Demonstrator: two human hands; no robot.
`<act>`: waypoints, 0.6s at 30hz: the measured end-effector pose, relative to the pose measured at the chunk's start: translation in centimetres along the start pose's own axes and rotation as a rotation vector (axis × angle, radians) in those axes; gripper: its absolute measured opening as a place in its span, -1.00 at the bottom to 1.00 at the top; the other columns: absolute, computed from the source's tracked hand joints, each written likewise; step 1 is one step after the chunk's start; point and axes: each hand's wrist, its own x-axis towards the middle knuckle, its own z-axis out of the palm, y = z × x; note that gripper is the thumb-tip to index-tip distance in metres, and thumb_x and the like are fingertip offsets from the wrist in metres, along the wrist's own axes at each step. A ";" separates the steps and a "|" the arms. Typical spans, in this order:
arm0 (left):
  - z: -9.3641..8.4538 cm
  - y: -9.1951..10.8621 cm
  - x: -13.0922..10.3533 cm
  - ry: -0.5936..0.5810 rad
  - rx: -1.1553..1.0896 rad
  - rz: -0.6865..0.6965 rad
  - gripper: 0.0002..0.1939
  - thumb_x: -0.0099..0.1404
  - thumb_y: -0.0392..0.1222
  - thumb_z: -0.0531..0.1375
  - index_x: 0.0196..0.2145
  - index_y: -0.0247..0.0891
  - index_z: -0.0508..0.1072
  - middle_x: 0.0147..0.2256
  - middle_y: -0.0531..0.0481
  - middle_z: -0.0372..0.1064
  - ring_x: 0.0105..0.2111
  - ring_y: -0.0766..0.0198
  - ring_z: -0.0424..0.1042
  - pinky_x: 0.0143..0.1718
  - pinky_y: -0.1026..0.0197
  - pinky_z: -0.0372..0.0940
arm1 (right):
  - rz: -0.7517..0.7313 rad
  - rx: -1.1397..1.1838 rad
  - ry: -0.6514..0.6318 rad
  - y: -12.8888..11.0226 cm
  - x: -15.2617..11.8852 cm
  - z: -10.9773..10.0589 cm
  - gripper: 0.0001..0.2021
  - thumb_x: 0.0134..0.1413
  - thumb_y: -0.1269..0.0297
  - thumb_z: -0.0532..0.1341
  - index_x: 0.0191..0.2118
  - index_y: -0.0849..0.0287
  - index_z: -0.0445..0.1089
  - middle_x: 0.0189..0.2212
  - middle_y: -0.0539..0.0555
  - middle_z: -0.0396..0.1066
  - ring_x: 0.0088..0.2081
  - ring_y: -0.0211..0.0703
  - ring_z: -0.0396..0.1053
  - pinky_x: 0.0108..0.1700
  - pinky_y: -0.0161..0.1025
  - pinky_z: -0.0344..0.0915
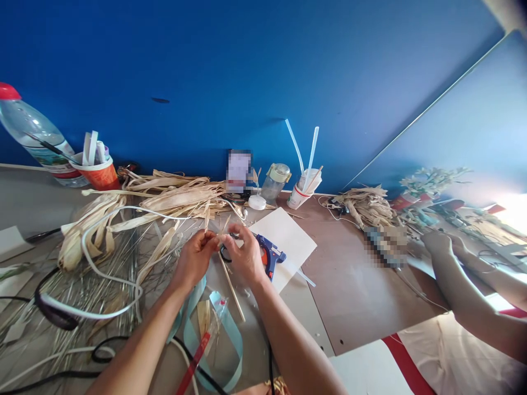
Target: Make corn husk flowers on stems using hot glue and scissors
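Observation:
My left hand (192, 259) and my right hand (246, 253) meet above the table, fingertips pinched together. Thin pale strips of dried corn husk (207, 218) stick up from between the fingers; the held part is mostly hidden. Just right of my right hand a blue hot glue gun (272, 255) lies partly on a white sheet (297, 237). Below the hands is a thin wooden stick (233, 291). Light blue ribbon (237, 343) loops between my forearms, near a red strip-like tool (196, 362).
Heaps of dried husks (181, 197) and thin wires (111, 280) cover the left side, crossed by a white cable (88, 247). Behind stand a paper cup (298, 197) with glue sticks, a jar (275, 184), an orange cup (101, 174) and a bottle (45, 137). Another person's arms (465, 285) are at right.

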 end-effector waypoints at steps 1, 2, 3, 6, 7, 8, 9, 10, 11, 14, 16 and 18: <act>0.1 0.0 -0.1 -0.007 -0.020 0.014 -0.74 0.17 0.04 0.20 -0.43 -0.22 0.41 -0.52 0.10 0.35 -0.49 0.29 0.31 -0.43 0.28 0.19 | 0.024 0.003 -0.019 -0.2 0.0 0.0 -0.80 0.01 0.17 0.24 -0.26 0.16 0.42 -0.26 0.08 0.46 -0.19 -0.09 0.37 -0.09 -0.18 0.26; 0.2 0.1 -0.1 -0.013 -0.045 0.024 -0.75 0.16 0.03 0.21 -0.42 -0.22 0.42 -0.50 0.09 0.37 -0.46 0.28 0.34 -0.39 0.28 0.22 | 0.056 0.011 -0.025 -0.3 0.0 0.1 -0.85 0.00 0.21 0.24 -0.33 0.16 0.42 -0.34 0.04 0.45 -0.26 -0.13 0.37 -0.16 -0.21 0.26; 0.3 0.1 -0.2 -0.019 -0.070 0.029 -0.75 0.15 0.03 0.21 -0.41 -0.22 0.43 -0.48 0.07 0.40 -0.43 0.27 0.36 -0.37 0.27 0.24 | 0.092 0.026 -0.019 -0.4 0.1 0.2 -0.89 -0.01 0.24 0.23 -0.40 0.16 0.40 -0.41 0.01 0.43 -0.33 -0.16 0.35 -0.22 -0.24 0.24; 0.5 0.2 -0.3 -0.053 -0.105 0.015 -0.74 0.12 0.03 0.24 -0.36 -0.22 0.48 -0.43 0.03 0.47 -0.38 0.23 0.42 -0.33 0.25 0.27 | 0.196 0.184 -0.037 -0.1 0.3 0.4 -0.86 -0.04 0.26 0.21 -0.53 0.17 0.35 -0.56 -0.06 0.35 -0.47 -0.24 0.26 -0.36 -0.29 0.17; 0.5 0.2 -0.3 -0.067 -0.105 0.004 -0.73 0.12 0.04 0.24 -0.34 -0.22 0.49 -0.42 0.02 0.48 -0.37 0.22 0.43 -0.32 0.25 0.27 | 0.230 0.279 -0.051 0.1 0.4 0.4 -0.84 -0.04 0.24 0.21 -0.53 0.17 0.35 -0.59 -0.07 0.33 -0.50 -0.26 0.22 -0.39 -0.30 0.14; 0.4 0.1 -0.3 -0.084 -0.102 -0.009 -0.71 0.12 0.05 0.24 -0.33 -0.22 0.51 -0.41 0.02 0.49 -0.37 0.21 0.43 -0.32 0.25 0.27 | 0.262 0.380 -0.059 0.3 0.5 0.5 -0.83 -0.05 0.22 0.21 -0.53 0.18 0.35 -0.61 -0.07 0.31 -0.52 -0.28 0.20 -0.41 -0.30 0.13; 0.4 0.1 -0.2 -0.097 -0.098 -0.024 -0.70 0.12 0.06 0.24 -0.33 -0.23 0.52 -0.41 0.01 0.50 -0.37 0.21 0.43 -0.32 0.25 0.27 | 0.294 0.476 -0.060 0.5 0.6 0.5 -0.82 -0.06 0.20 0.23 -0.53 0.18 0.36 -0.62 -0.08 0.30 -0.53 -0.30 0.18 -0.42 -0.31 0.12; 0.4 0.0 -0.2 -0.109 -0.097 -0.035 -0.70 0.11 0.06 0.24 -0.34 -0.23 0.53 -0.41 0.01 0.50 -0.38 0.22 0.42 -0.33 0.26 0.26 | 0.323 0.557 -0.053 0.7 0.7 0.5 -0.81 -0.08 0.18 0.24 -0.54 0.19 0.36 -0.63 -0.08 0.30 -0.55 -0.31 0.16 -0.42 -0.31 0.10; 0.4 0.0 -0.1 -0.120 -0.100 -0.040 -0.69 0.11 0.07 0.24 -0.36 -0.24 0.53 -0.43 0.02 0.49 -0.39 0.23 0.41 -0.34 0.26 0.25 | 0.350 0.621 -0.041 0.8 0.7 0.5 -0.81 -0.10 0.18 0.26 -0.54 0.19 0.36 -0.64 -0.08 0.29 -0.55 -0.32 0.16 -0.43 -0.32 0.09; 0.3 0.0 -0.2 -0.146 -0.112 -0.037 -0.68 0.11 0.09 0.24 -0.40 -0.24 0.51 -0.48 0.05 0.44 -0.46 0.28 0.36 -0.42 0.30 0.20 | 0.422 0.753 -0.021 1.0 0.9 0.4 -0.82 -0.19 0.22 0.32 -0.57 0.19 0.35 -0.67 -0.09 0.27 -0.58 -0.35 0.14 -0.45 -0.33 0.08; 0.3 0.2 -0.2 -0.142 -0.103 -0.045 -0.67 0.12 0.11 0.23 -0.41 -0.24 0.48 -0.52 0.08 0.40 -0.52 0.32 0.30 -0.51 0.31 0.12 | 0.461 0.818 -0.015 0.9 0.9 0.4 -0.82 -0.21 0.24 0.33 -0.58 0.20 0.36 -0.68 -0.09 0.28 -0.58 -0.36 0.16 -0.46 -0.33 0.08; 0.3 0.3 -0.3 -0.122 -0.105 -0.064 -0.66 0.11 0.13 0.24 -0.42 -0.23 0.47 -0.56 0.11 0.35 -0.59 0.35 0.22 -0.58 0.31 0.03 | 0.482 0.859 -0.013 0.8 0.9 0.4 -0.82 -0.22 0.25 0.34 -0.59 0.20 0.36 -0.68 -0.07 0.30 -0.59 -0.35 0.17 -0.47 -0.34 0.08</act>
